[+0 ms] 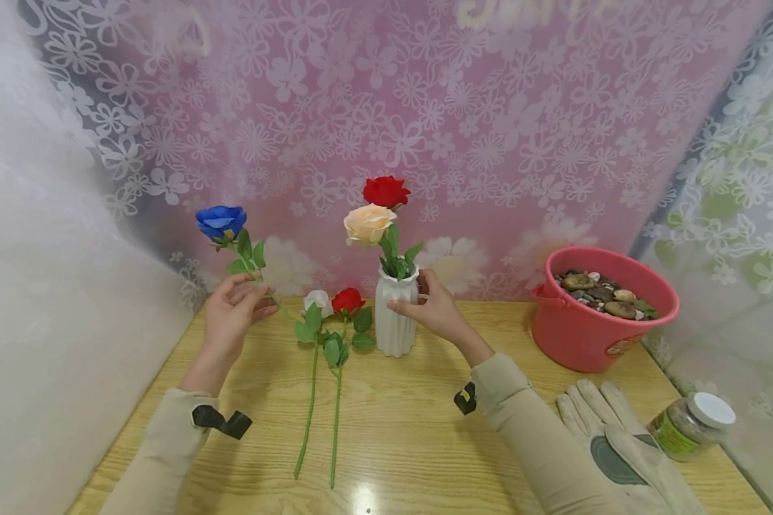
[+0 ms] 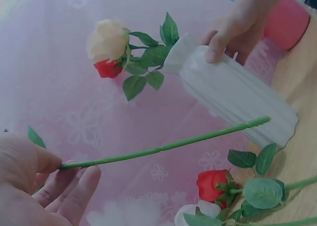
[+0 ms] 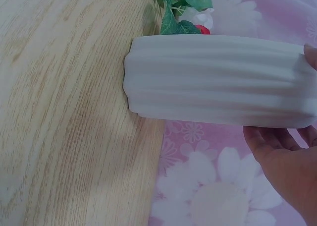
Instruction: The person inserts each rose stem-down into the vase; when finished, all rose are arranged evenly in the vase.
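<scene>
My left hand (image 1: 228,312) pinches the stem of a blue rose (image 1: 220,223), whose bloom points up at the left. In the left wrist view the rose's green stem (image 2: 163,148) stretches from the fingers toward the vase, its end overlapping the vase's lower part. A white ribbed vase (image 1: 396,325) stands upright on the table, and my right hand (image 1: 443,312) grips it near the top, thumb in front and fingers behind. Out of its mouth rise a cream rose (image 1: 368,224) and a red rose (image 1: 386,192). The right wrist view shows the vase's ribbed side (image 3: 213,80).
A white rose (image 1: 317,303) and another red rose (image 1: 348,301) lie left of the vase, stems toward me. At the right stand a pink bucket (image 1: 580,340) of stones and a white-lidded jar (image 1: 692,427), beside gloves (image 1: 625,443). A flowered pink curtain (image 1: 335,129) hangs behind.
</scene>
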`<state>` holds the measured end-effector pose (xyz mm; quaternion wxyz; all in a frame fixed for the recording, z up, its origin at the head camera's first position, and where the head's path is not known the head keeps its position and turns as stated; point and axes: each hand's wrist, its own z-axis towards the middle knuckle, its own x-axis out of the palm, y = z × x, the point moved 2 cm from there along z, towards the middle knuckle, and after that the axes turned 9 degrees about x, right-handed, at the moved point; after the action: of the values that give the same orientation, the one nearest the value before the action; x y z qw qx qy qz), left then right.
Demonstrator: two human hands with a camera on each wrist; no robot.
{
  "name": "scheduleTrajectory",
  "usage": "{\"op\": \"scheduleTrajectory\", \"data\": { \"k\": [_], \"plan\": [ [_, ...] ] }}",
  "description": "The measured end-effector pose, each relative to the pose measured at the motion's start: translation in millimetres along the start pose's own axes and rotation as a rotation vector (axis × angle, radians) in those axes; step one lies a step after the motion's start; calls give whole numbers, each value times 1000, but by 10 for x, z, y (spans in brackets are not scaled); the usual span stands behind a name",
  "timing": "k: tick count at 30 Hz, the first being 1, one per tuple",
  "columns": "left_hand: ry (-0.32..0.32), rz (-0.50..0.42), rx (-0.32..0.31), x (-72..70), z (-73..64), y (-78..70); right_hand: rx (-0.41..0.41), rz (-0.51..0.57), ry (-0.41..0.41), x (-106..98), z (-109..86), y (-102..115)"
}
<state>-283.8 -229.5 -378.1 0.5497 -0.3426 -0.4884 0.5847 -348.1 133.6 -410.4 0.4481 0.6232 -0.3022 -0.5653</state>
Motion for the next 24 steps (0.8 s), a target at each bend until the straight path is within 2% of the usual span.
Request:
{"op": "scheduleTrajectory", "data": {
  "k": [9,14,18,24],
  "plan": [
    [-107,-181,34,141,62,-99,-11,9,-1,8,1,5],
    [-142,-273,66,239,94,-169,-14,11,0,8,9,-5],
    [-166,-321,94,322,121,-225,-15,12,5,6,9,-10],
    [-174,-334,132,445,154,-300,-16,9,7,4,0,-6]
  ]
}}
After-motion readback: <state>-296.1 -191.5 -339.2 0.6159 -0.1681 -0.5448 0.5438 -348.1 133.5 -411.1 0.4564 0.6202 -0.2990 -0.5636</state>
